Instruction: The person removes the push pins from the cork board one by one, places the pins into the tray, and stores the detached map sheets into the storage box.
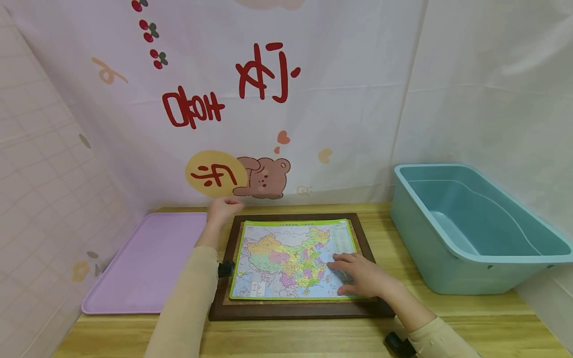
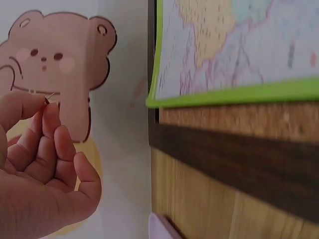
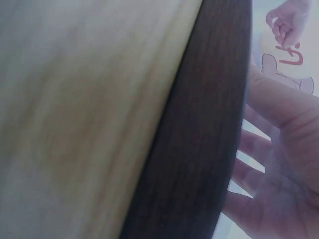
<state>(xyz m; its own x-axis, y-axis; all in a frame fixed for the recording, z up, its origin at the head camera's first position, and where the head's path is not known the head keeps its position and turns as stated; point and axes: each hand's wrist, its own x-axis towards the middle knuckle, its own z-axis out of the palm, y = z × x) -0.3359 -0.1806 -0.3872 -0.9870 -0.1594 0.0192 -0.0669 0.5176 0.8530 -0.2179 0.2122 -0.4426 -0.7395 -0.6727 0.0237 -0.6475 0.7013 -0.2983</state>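
Note:
My left hand (image 1: 221,211) is raised above the upper left corner of the map sheet (image 1: 279,258). Its thumb and forefinger pinch a small brassy thumbtack (image 2: 48,100), whose thin metal point shows in the left wrist view. The map is a colourful printed sheet with a green border, lying on a cork board with a dark wooden frame (image 1: 304,312). Over the map's right side lies my right hand (image 1: 366,277), fingers spread and pointing left. In the right wrist view, the dark frame stands in front of part of that hand.
A light purple tray (image 1: 143,263) lies left of the board on the wooden table (image 1: 268,338). To the right stands a deep blue-green plastic tub (image 1: 429,238). Behind everything hangs a white printed cloth (image 1: 349,64) with a bear and red lettering.

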